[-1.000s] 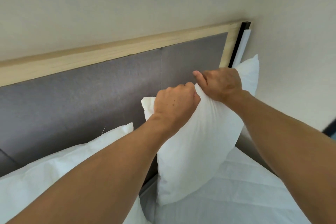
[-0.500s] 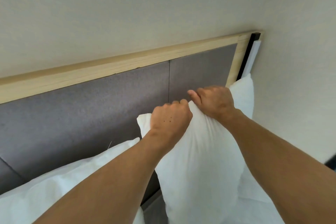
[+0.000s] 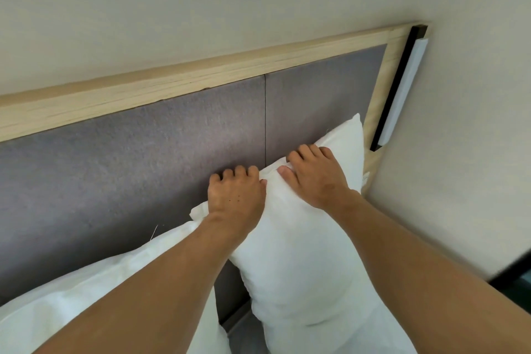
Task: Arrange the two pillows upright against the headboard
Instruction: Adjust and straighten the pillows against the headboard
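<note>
A white pillow (image 3: 298, 261) stands upright on the right, its back against the grey padded headboard (image 3: 143, 158). My left hand (image 3: 235, 195) grips its top edge near the left corner, fingers curled over. My right hand (image 3: 314, 175) holds the same top edge further right, thumb in front and fingers behind. A second white pillow (image 3: 94, 293) leans against the headboard at the lower left, partly hidden by my left forearm.
A light wooden frame (image 3: 184, 82) borders the headboard along the top and right side. A white and black strip fixture (image 3: 402, 89) hangs on the cream wall just right of it. White bedding (image 3: 370, 336) shows below the right pillow.
The right pillow has been pushed back and to the right until it rests on the headboard. Both hands went with it and stayed on its top edge.
</note>
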